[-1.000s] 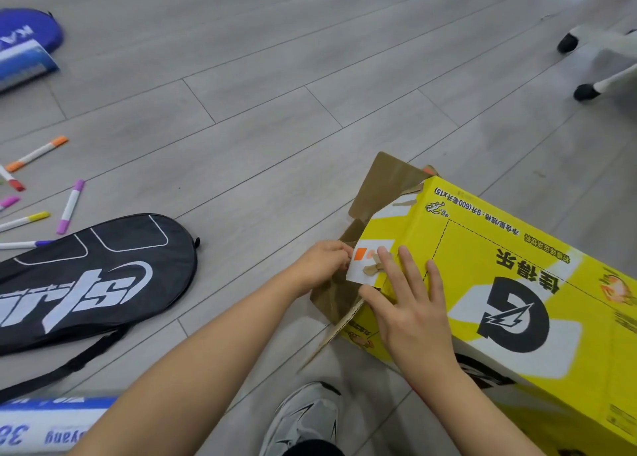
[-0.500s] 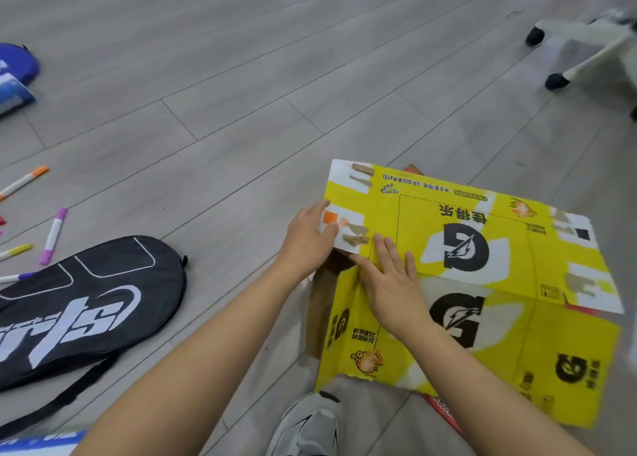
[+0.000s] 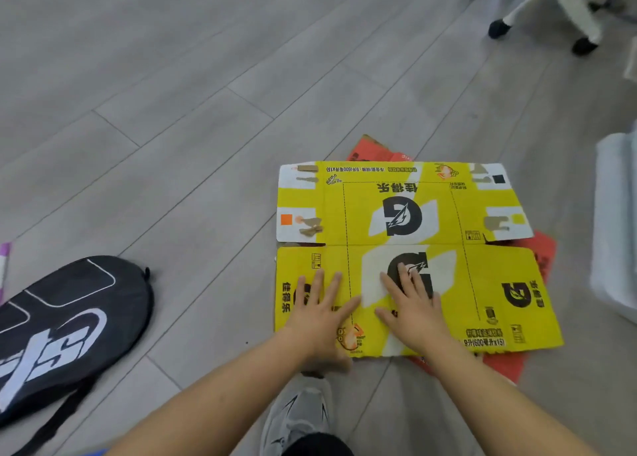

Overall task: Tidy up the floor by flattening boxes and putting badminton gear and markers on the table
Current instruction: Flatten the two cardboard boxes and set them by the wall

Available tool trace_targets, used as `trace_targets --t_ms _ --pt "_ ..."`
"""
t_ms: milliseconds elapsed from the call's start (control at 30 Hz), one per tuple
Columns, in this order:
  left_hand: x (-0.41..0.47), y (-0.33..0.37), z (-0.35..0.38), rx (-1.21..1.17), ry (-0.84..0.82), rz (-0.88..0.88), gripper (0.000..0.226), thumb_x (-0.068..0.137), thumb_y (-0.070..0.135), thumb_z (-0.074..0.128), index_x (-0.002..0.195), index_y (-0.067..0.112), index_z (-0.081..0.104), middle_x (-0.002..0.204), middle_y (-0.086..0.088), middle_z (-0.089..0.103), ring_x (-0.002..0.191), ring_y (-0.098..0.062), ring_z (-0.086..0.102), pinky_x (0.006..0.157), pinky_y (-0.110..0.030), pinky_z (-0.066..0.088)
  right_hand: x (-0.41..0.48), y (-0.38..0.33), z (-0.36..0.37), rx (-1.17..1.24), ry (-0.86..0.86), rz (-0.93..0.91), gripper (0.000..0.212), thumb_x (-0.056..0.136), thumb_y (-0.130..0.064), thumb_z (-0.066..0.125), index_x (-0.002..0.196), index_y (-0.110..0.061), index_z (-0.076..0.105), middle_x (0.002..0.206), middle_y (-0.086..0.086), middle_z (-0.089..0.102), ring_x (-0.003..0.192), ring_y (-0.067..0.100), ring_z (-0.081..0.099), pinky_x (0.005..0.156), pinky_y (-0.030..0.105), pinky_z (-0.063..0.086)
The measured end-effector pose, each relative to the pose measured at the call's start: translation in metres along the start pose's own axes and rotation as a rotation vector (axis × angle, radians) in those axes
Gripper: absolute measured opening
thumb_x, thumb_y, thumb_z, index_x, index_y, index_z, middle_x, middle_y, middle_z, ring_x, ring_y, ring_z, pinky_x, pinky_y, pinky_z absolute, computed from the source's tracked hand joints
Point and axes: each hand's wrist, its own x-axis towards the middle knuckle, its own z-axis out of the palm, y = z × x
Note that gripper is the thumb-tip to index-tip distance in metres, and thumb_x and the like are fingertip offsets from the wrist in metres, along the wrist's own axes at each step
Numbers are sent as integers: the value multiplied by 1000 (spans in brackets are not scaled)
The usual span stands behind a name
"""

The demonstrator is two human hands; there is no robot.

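Observation:
A yellow cardboard box [image 3: 482, 273] with black logos lies flat on the grey floor, right of centre. My left hand [image 3: 319, 309] presses palm-down on its near left part, fingers spread. My right hand [image 3: 412, 304] rests flat beside it on the near middle panel, over a black logo. A flat red box [image 3: 543, 252] pokes out from under the yellow one at the far edge and the right side. At the left edge a black racket bag [image 3: 69, 324] with white lettering lies on the floor. A purple-capped marker [image 3: 4, 259] shows at the far left.
A white office chair base with black castors [image 3: 537, 7] stands at the top right. Something pale and blurred [image 3: 617, 221] fills the right edge. My grey shoe [image 3: 300, 417] is at the bottom centre, just in front of the box.
The yellow box went from standing with its end flaps being opened to lying fully flat. Both hands moved from the left end flap down onto the near panels.

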Motion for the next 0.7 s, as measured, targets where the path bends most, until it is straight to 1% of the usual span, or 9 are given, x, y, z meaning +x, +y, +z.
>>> trace_targets --t_ms 67,133,200,300,367,467,533,600,700 --pt "-3 5 15 69 -33 30 125 67 77 66 148 45 -23 149 -10 -47 132 -48 -43 106 -72 -13 -15 13 14 13 -42 58 80 88 -73 37 150 -48 -7 158 -9 -28 147 19 -25 116 62 4" --pt "-1 0 18 96 -35 37 122 73 64 71 147 47 -25 148 -9 -49 132 -48 -43 108 -73 -8 -25 20 19 7 -72 64 86 84 -78 36 150 -48 -10 157 -8 -32 145 19 -30 116 61 -1" --pt "5 -7 11 128 -57 69 121 75 55 73 146 50 -25 149 -7 -48 133 -49 -41 109 -73 -8 -32 22 18 -16 -86 39 91 79 -83 35 149 -49 -13 156 -6 -35 144 20 -32 117 60 -2" --pt "16 -27 -16 221 -120 175 114 84 36 72 146 53 -21 153 -6 -42 137 -51 -33 113 -70 -2 -43 23 15 -34 -57 -17 97 73 -89 33 148 -49 -14 155 -4 -37 143 22 -34 118 58 -5" --pt "24 -48 -38 255 -132 240 109 88 24 68 146 56 -17 155 -2 -39 140 -49 -29 117 -65 4 -51 22 14 -60 -40 -68 99 74 -87 36 147 -49 -19 154 -2 -39 142 23 -36 118 58 -7" --pt "36 -79 -64 329 -156 289 110 89 13 66 145 60 -16 156 4 -38 142 -45 -26 119 -59 12 -60 14 18 -80 -30 -97 100 82 -71 51 145 -48 -24 153 0 -40 140 26 -37 116 62 -7" --pt "45 -90 -76 384 -184 314 113 89 11 67 144 59 -19 155 4 -39 142 -42 -28 119 -58 12 -61 8 25 -76 -18 -69 100 87 -62 53 144 -48 -27 152 0 -41 140 30 -38 115 64 -7" --pt "53 -94 -83 401 -206 325 113 89 10 66 144 59 -21 155 4 -40 142 -40 -30 118 -58 11 -61 3 30 -67 4 -19 96 93 -52 53 144 -47 -28 154 2 -38 141 34 -34 115 65 -2" --pt "59 -95 -81 386 -197 327 115 89 5 64 143 58 -23 153 5 -42 140 -38 -34 118 -57 7 -57 -2 30 -65 45 54 99 95 -21 57 148 -38 -24 159 6 -28 146 39 -21 117 61 7"
